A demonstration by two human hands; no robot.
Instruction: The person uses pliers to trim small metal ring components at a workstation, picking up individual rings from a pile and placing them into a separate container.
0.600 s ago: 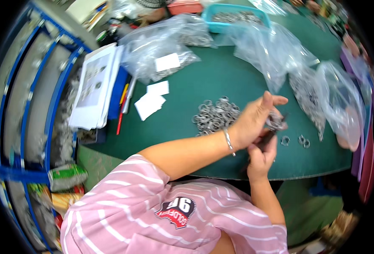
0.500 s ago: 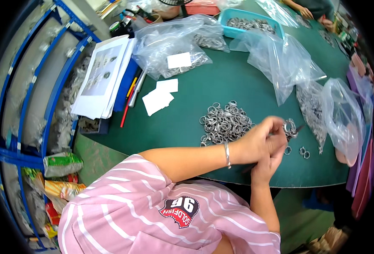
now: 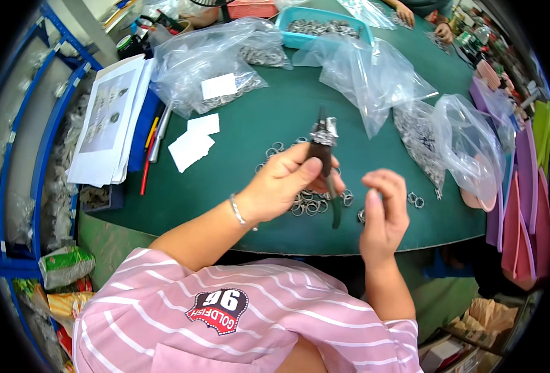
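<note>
My left hand (image 3: 287, 177), a bangle on its wrist, is closed around a pair of pliers (image 3: 320, 150) with dark grips, jaws pointing away from me. Shiny metal rings (image 3: 325, 132) cluster at the jaws; whether they are gripped or threaded on, I cannot tell. Below this hand lies a pile of grey metal rings (image 3: 311, 204), partly covered by the hand and pliers. To the right, my right hand (image 3: 385, 217) is raised over the table edge, fingers loosely curled and thumb apart, with nothing visible in it. A few loose rings (image 3: 415, 200) lie right of it.
The green table (image 3: 250, 127) carries clear bags of metal parts (image 3: 225, 71), a turquoise tray (image 3: 290, 41), white paper slips (image 3: 191, 146), pens (image 3: 148, 161) and stacked papers (image 3: 104, 118). Another bag (image 3: 418, 133) and purple bins (image 3: 498, 180) stand right. Another person's hands (image 3: 444, 32) work at the far right.
My hands were together at the right, by the loose rings. My left hand has moved left over the pile with the pliers and rings; my right hand has come apart. The view has shifted too.
</note>
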